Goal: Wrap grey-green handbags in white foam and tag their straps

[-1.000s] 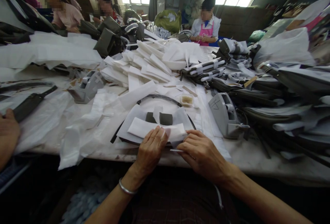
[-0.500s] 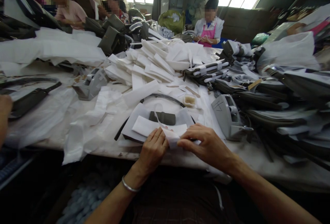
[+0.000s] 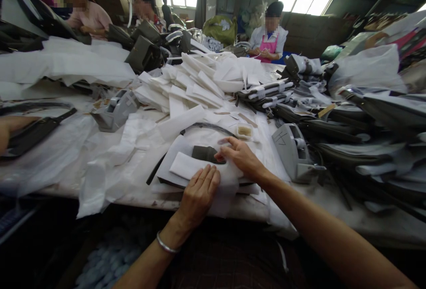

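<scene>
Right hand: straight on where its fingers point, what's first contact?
Probably the dark flap, which the right hand partly overlaps in the picture. Depth is unclear: it may touch it now or pass just above.

grey tape dispenser (image 3: 285, 148), right | second dispenser (image 3: 122, 112), left | green sack (image 3: 218, 32), back | pink-aproned co-worker (image 3: 269, 44), far side

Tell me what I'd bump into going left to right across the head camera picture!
Dark bag, plain grey tape dispenser, left hand, right hand, grey tape dispenser with black writing, cloudy plastic bag.
</scene>
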Demonstrator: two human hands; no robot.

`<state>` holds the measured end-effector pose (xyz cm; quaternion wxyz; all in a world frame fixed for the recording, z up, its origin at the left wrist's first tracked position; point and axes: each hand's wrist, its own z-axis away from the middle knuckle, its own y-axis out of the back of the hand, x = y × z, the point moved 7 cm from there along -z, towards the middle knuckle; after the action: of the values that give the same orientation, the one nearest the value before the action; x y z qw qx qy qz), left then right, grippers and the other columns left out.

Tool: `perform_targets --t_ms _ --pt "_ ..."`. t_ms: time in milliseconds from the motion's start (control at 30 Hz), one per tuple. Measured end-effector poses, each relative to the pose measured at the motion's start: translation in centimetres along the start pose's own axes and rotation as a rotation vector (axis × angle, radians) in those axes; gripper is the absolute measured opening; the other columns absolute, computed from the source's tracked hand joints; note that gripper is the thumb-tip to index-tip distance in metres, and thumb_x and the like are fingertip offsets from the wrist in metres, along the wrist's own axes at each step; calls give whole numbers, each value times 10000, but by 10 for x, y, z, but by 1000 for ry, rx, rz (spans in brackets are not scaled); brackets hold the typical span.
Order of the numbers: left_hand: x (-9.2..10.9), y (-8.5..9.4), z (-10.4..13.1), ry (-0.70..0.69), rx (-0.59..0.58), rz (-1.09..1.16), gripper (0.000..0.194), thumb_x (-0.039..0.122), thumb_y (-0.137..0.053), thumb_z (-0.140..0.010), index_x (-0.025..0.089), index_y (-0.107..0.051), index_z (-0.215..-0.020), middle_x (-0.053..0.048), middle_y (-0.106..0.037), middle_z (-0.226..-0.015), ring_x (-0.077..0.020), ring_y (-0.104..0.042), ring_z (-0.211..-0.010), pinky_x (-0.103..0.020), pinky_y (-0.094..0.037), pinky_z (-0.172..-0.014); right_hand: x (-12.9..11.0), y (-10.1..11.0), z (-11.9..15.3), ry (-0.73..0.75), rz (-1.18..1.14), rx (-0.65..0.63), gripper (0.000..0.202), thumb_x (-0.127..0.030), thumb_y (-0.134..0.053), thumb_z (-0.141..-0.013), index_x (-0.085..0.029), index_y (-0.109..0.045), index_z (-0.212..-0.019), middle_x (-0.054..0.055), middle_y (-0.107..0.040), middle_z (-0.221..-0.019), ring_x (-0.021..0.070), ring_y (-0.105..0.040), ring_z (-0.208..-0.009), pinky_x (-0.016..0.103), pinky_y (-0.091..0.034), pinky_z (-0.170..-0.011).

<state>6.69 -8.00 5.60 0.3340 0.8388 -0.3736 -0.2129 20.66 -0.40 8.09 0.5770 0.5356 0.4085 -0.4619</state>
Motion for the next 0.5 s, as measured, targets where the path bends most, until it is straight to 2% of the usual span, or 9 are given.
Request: perform_targets --t_ms 67,133,200,333,433,500 --pt "0 1 0 1 -3 0 396 52 -349 -983 56 -545 -1327 -133 -637 -1318 -243 -568 -1270 -379 -452 -1074 12 10 1 -77 -254 12 236 -400 -677 -820 -181 -609 -874 27 -720 -725 182 -677 -700 293 -509 -681" --pt "1 1 0 -9 2 -6 420 59 -354 -988 57 -495 -1383 -134 -627 -1331 -247 -562 -1277 -383 -444 -1083 19 15 3 -97 -343 20 338 -451 -799 -699 -173 -614 -752 9 -700 -710 151 -633 -654 264 -477 -639" --pt "1 0 1 -14 -5 -6 443 62 -354 -990 58 -454 -1421 -137 -619 -1342 -249 -552 -1289 -386 -436 -1092 21 19 4 -80 -368 36 359 -432 -869 -616 -166 -665 -745 -13 -684 -713 119 -584 -622 244 -445 -609" --pt "-1 -1 1 -9 -11 -9 461 52 -347 -988 44 -422 -1443 -142 -623 -1336 -244 -552 -1289 -379 -437 -1093 20 21 1 -52 -527 58 332 -398 -889 -617 -191 -725 -818 -24 -675 -724 103 -550 -599 233 -418 -558" --pt "0 -2 0 -13 -14 -13 459 69 -363 -992 49 -421 -1446 -140 -625 -1334 -248 -560 -1280 -379 -451 -1080 15 20 -2 -10 -710 -31 326 -336 -906 -611 -209 -726 -852 -14 -687 -774 116 -582 -655 236 -438 -586" --pt "0 -1 0 -18 -9 -15 458 93 -384 -994 69 -429 -1449 -133 -632 -1325 -253 -573 -1265 -383 -462 -1069 12 19 -1 12 -766 -137 302 -307 -909 -620 -212 -717 -833 -16 -681 -769 117 -584 -670 240 -445 -619"
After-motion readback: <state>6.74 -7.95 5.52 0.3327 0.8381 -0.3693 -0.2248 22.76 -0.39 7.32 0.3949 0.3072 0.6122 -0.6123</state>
